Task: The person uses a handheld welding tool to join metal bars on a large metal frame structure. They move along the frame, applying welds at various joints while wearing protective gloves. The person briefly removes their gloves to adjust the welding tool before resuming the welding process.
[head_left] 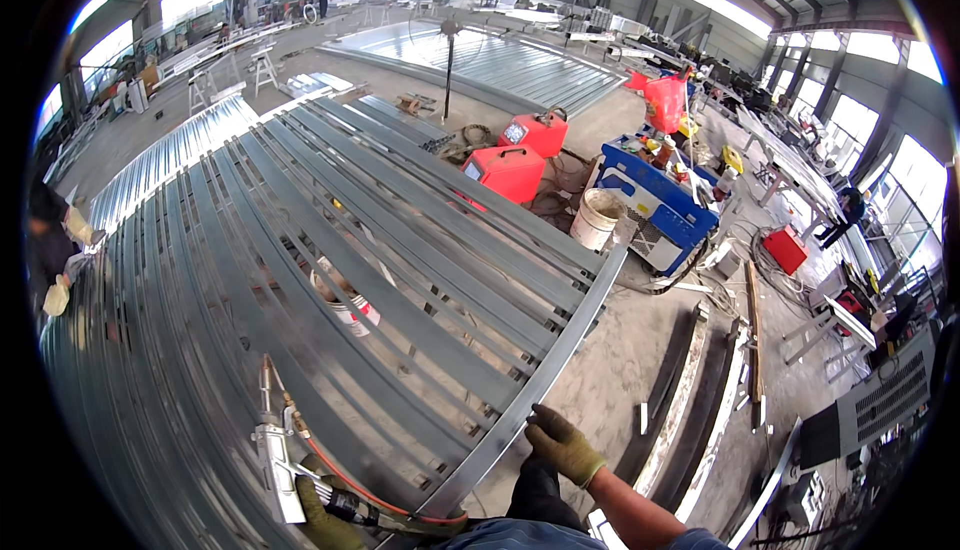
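Note:
My left hand, in a yellow-green work glove, is wrapped round the grip of a handheld welding torch. Its copper-coloured nozzle points up and away, over a large panel of grey metal slats. A thin wire-feed tube and an orange-red hose run back from the torch toward me. My right hand, gloved the same way, is closed at the panel's near right end rail, fingertips against its outer edge. The underside of that grip is hidden.
Red machine cases, a white bucket and a blue machine stand past the panel. Another bucket shows beneath the slats. Long metal bars lie right of me. Another person's gloved hands are at the left edge.

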